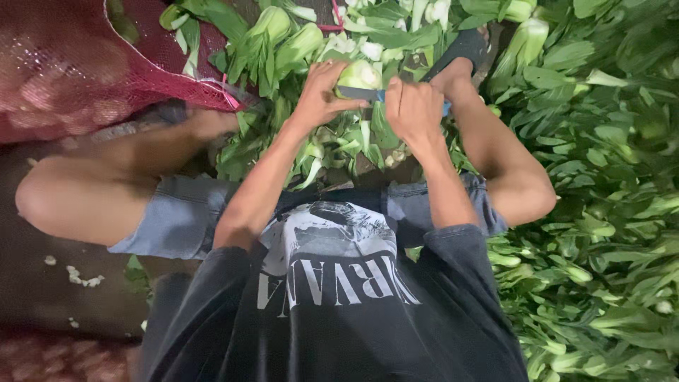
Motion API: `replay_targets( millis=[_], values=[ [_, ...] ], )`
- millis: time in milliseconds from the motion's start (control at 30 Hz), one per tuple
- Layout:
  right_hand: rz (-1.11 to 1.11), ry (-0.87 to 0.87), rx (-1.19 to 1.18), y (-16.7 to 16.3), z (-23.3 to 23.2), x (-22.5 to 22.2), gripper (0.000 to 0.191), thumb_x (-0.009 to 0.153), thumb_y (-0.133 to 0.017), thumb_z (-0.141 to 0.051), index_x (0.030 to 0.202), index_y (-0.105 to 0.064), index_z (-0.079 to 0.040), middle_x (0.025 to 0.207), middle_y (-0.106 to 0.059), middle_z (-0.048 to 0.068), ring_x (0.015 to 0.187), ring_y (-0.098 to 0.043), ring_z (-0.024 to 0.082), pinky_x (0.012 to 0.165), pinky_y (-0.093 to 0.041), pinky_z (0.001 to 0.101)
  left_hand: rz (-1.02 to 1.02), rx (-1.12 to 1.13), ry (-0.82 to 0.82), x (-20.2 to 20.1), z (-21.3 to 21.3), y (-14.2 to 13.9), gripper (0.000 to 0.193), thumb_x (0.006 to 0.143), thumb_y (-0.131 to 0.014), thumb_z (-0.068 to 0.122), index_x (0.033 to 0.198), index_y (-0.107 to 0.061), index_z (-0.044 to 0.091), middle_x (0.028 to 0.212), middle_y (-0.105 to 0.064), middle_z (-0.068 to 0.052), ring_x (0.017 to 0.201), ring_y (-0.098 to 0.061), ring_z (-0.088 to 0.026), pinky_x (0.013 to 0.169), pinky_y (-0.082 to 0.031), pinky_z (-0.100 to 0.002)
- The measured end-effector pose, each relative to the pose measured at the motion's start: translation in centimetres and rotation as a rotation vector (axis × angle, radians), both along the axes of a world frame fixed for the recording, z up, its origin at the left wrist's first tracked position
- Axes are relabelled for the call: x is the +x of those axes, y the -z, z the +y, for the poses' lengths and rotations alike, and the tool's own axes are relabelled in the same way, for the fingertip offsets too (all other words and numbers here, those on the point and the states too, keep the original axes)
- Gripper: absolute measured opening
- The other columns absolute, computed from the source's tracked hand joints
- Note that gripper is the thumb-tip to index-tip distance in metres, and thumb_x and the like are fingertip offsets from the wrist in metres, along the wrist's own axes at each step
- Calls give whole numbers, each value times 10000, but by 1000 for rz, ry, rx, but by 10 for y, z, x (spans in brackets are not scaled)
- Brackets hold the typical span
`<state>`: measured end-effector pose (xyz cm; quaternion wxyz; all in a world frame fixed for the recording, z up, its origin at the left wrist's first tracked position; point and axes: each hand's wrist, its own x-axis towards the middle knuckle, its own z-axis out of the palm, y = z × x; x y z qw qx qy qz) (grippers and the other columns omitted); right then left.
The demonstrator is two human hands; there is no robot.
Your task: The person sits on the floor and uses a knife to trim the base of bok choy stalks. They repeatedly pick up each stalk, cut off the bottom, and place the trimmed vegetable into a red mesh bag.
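Observation:
My left hand (322, 95) grips a head of bok choy (358, 74) by its pale green base, held just above the pile between my knees. My right hand (412, 107) is closed around a knife with a blue handle, and its dark blade (359, 93) lies across the base of the vegetable. Both hands are close together, almost touching. Cut leaves and stem scraps (339, 145) lie on the ground right under them.
A big heap of bok choy (601, 177) fills the right side and the far edge. A red mesh sack (71, 64) lies at upper left. My bare knees, denim shorts and a dark sandal (460, 48) frame the spot; white scraps dot the dark ground at left.

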<state>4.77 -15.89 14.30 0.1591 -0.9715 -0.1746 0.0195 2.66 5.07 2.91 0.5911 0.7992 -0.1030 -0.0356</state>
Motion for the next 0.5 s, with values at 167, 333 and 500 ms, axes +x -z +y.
replay_targets(
  millis=[167, 333, 500],
  values=[
    [-42, 8, 50, 1, 0, -6, 420, 1032, -504, -233, 717, -691, -28, 672, -652, 225, 574, -618, 456, 563, -477, 559, -225, -25, -69, 0, 0, 0, 759, 769, -953, 417, 1323, -632, 10, 1285, -668, -160, 1228, -581, -354, 1079, -360, -449],
    [-40, 59, 74, 28, -17, -11, 411, 1030, -496, -213, 712, -683, -33, 682, -665, 210, 575, -618, 447, 559, -474, 545, -72, -3, 27, -1, -2, -7, 697, 736, -953, 456, 1226, -673, 47, 1182, -692, -134, 1174, -607, -336, 1047, -375, -441],
    [-93, 29, -397, 74, -56, 13, 226, 955, -542, -168, 819, -674, -45, 675, -679, 205, 571, -646, 404, 509, -492, 514, 40, 23, 76, -5, 2, 3, 697, 755, -909, 513, 1233, -691, 55, 1167, -689, -153, 1185, -602, -361, 1091, -369, -459]
  ],
)
